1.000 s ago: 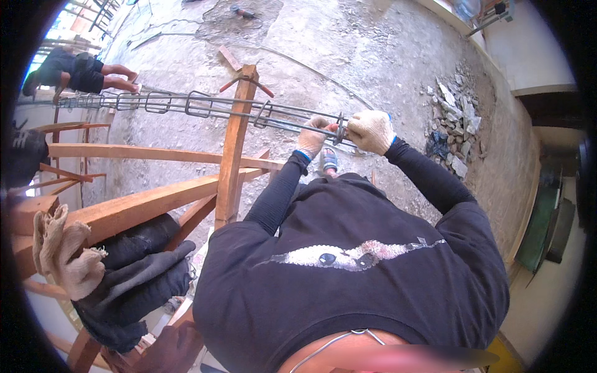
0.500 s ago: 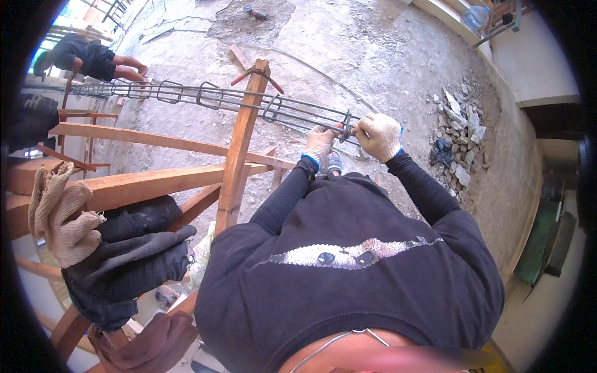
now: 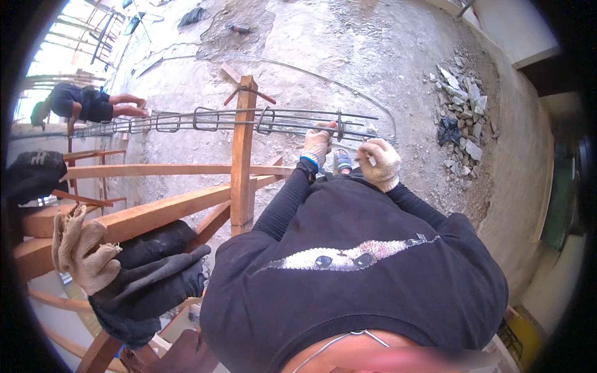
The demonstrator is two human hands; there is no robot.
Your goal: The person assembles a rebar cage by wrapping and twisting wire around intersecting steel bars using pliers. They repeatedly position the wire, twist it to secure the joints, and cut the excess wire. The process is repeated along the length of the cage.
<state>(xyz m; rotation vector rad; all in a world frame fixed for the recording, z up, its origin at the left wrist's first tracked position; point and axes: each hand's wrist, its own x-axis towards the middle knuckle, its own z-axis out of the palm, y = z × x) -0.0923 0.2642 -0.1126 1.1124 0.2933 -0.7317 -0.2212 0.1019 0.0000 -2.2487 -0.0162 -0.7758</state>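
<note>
A long rebar cage with bent stirrups runs from the far left, past a wooden post, to free bar ends at the centre. My left hand, in a cream knit glove, is closed on the lower bars beside the end stirrup. My right hand, gloved alike, is apart from the cage, just below the bar ends and close to my shirt. Its thumb and fingers are curled together; whatever they may pinch is too small to make out. A red-handled tool rests across the post.
The wooden post and timber rails stand on my left, hung with work gloves and dark cloth. Another person bends near the cage's far end. Broken rubble lies on the right beside a black plastic bag.
My right hand has come off the end stirrup and drawn back toward my body. The left hand stays at the bars. The whole view has shifted slightly.
</note>
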